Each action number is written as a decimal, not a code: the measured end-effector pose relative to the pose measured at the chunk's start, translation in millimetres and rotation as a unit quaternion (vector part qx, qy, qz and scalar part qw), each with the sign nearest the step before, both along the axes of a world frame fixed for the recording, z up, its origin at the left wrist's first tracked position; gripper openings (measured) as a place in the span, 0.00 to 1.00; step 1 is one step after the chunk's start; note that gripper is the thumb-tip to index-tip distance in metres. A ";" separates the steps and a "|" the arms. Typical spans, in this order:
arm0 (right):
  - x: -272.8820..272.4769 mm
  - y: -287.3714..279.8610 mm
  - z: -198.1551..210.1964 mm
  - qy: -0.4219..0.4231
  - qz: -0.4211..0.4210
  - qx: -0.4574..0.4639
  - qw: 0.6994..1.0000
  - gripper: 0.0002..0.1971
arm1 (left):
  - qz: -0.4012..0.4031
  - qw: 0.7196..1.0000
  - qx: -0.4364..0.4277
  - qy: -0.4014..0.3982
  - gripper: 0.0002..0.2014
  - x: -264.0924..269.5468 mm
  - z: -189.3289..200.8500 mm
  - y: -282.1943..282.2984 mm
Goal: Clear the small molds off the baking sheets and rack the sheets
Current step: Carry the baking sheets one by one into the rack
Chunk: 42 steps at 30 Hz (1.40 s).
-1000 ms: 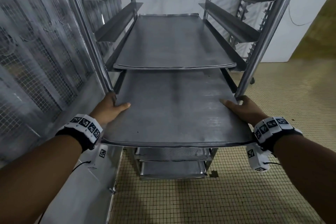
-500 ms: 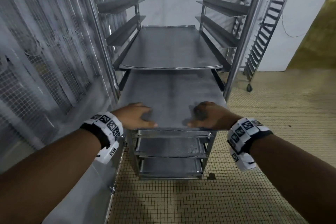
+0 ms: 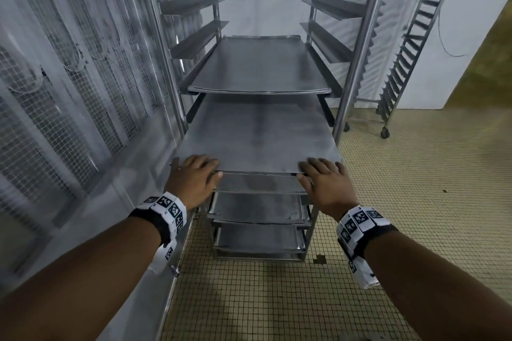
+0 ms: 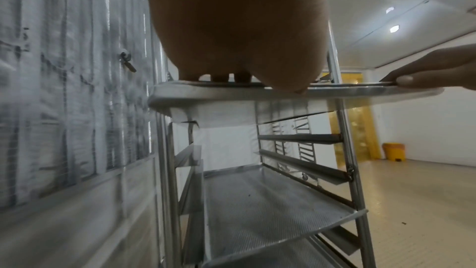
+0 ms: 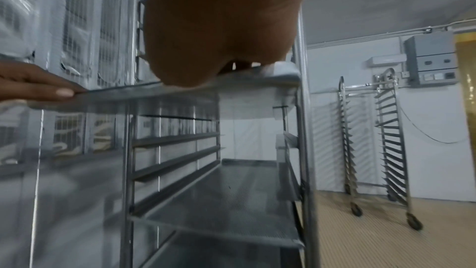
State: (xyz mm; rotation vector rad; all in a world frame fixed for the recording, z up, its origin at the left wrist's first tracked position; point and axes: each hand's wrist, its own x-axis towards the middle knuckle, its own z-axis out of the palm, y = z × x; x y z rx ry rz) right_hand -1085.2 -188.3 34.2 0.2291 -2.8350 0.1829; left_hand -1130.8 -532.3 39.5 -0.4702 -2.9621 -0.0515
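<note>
A bare grey baking sheet (image 3: 257, 133) lies on the rack's (image 3: 357, 63) middle rails, slid almost fully in. No small molds are in view. My left hand (image 3: 198, 171) rests flat on the sheet's front left corner, thumb along the front edge. My right hand (image 3: 322, 174) lies flat on the front right corner in the same way. In the left wrist view my left hand (image 4: 239, 27) has its fingers on top of the sheet (image 4: 335, 94). In the right wrist view my right hand (image 5: 221, 27) presses on the sheet's rim (image 5: 257, 80).
Another flat sheet (image 3: 260, 63) sits one level higher. Perforated sheets (image 3: 257, 207) fill the lower rails. A mesh-panelled wall (image 3: 69, 91) runs close along the left. A second wheeled rack (image 3: 410, 50) stands back right on the tiled floor (image 3: 415, 202). A yellow bin (image 4: 394, 151) is far off.
The sheet has slid deeper into the rack. My hands left its long sides, came to the front edge, then spread toward the two front corners.
</note>
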 end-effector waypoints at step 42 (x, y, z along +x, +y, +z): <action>-227.9 11.9 17.5 -0.108 -0.057 0.006 0.992 0.28 | 0.011 0.999 0.024 0.031 0.28 -229.3 -7.1 26.3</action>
